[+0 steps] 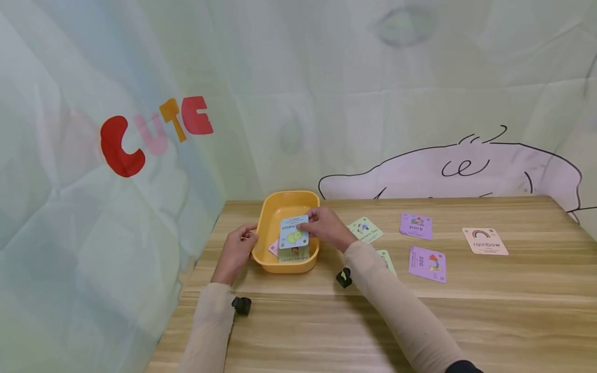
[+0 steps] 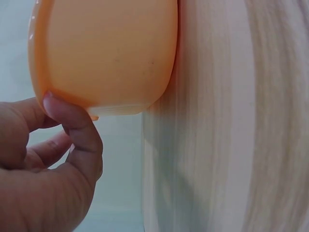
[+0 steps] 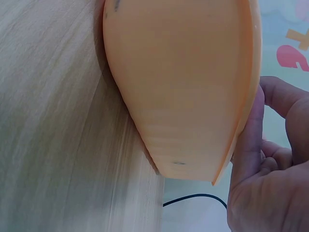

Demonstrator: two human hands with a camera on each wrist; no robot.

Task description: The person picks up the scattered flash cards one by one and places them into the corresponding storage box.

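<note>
A yellow plastic tray (image 1: 285, 268) stands at the table's left side. My left hand (image 1: 236, 254) grips its left rim, and the left wrist view shows the thumb against the tray's outer wall (image 2: 111, 53). My right hand (image 1: 330, 229) reaches over the right rim and holds a light blue melon card (image 1: 287, 239) inside the tray. Beneath that card lie a green card (image 1: 298, 255) and a partly covered pink card (image 1: 273, 248). In the right wrist view, the tray wall hides the card from sight, with the right hand (image 3: 270, 159) beside the rim.
Right of the tray lie a green card (image 1: 366, 229), another green card (image 1: 387, 260) partly behind the right sleeve, a purple park card (image 1: 416, 226), a purple zoo card (image 1: 427, 264) and a pale rainbow card (image 1: 485, 242). A printed curtain (image 1: 261, 129) hangs behind the wooden table (image 1: 536, 290).
</note>
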